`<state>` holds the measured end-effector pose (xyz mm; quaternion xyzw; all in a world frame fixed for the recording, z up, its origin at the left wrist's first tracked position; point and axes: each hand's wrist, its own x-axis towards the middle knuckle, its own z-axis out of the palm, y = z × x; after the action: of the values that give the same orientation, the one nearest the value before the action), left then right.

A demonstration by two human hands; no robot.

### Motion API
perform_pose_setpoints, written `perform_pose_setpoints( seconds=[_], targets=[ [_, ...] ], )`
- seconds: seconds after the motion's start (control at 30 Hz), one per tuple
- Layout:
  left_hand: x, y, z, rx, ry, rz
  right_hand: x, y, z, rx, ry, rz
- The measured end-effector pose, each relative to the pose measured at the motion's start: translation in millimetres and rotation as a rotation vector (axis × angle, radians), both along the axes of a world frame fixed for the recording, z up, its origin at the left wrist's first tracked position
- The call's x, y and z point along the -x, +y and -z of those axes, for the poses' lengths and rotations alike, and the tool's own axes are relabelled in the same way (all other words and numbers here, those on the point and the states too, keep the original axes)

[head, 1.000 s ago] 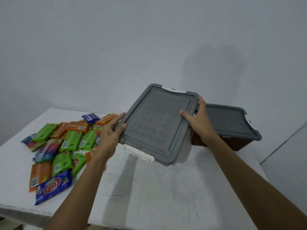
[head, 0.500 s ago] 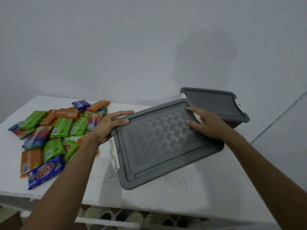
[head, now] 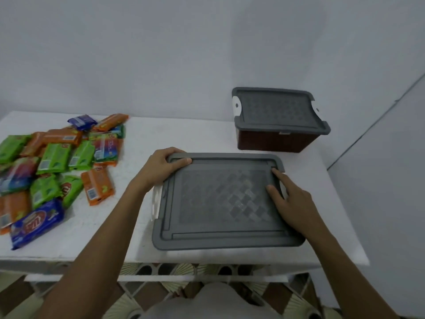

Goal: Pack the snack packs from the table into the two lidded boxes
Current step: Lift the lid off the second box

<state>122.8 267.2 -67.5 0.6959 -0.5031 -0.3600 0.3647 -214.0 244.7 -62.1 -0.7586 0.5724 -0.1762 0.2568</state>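
L hand point(head: 161, 166) round lid point(head: 220, 203) corner; R hand point(head: 292, 203) flat on it

Head-worn wide-angle camera is looking forward and steeply down from above the near edge of the white flat counter point(head: 184, 134), facing the plain pale grey wall point(head: 161, 54). Sitting close: the grey checker-patterned plastic lid point(head: 225, 203) is filling centre frame.

Matt grey plastic lid point(head: 220, 203), glossy snack packs point(head: 55, 162)

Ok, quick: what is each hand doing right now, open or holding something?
Left hand: grips the far left corner of the near box's lid.
Right hand: open, fingers resting flat on the same lid.
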Motion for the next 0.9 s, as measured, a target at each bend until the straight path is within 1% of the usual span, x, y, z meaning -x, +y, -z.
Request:
perform_pose_setpoints(
  seconds=[0.07,0.1,0.17,0.23,0.3,0.4,0.47,0.53,0.6,0.63,0.7,0.73,0.77,0.83,0.9],
  targets=[
    [7,13,4,-0.051,-0.152,-0.078,2,4,2,-0.014,-0.04,0.016],
    [12,21,5,-0.074,-0.187,-0.131,4,5,3,-0.022,-0.066,0.023],
    [20,38,7,-0.118,-0.191,-0.227,5,8,3,-0.05,-0.107,0.023],
    [25,51,9,-0.131,-0.162,-0.297,4,9,2,-0.101,-0.13,0.024],
    [28,61,10,-0.109,-0.115,-0.34,4,11,3,-0.141,-0.164,0.076],
    [36,73,12,-0.072,0.147,-0.352,6,10,8,-0.176,-0.184,0.122],
    [40,76,12,-0.064,0.246,-0.338,7,8,11,-0.188,-0.164,0.101],
    [43,76,14,-0.045,0.28,-0.331,8,7,10,-0.189,-0.185,0.088],
    [45,76,13,-0.03,0.29,-0.338,15,4,10,-0.202,-0.273,0.126],
    [46,76,11,-0.036,0.287,-0.35,21,3,11,-0.235,-0.338,0.159],
    [47,76,10,-0.052,0.285,-0.393,31,3,16,-0.387,-0.477,0.222],
    [48,76,10,-0.061,0.277,-0.405,33,5,19,-0.456,-0.529,0.236],
    [49,76,9,-0.067,0.269,-0.408,35,6,22,-0.477,-0.557,0.236],
    [50,76,7,-0.073,0.264,-0.388,35,8,26,-0.39,-0.545,0.25],
    [48,76,6,-0.073,0.275,-0.378,34,7,25,-0.193,-0.435,0.271]
  ],
)
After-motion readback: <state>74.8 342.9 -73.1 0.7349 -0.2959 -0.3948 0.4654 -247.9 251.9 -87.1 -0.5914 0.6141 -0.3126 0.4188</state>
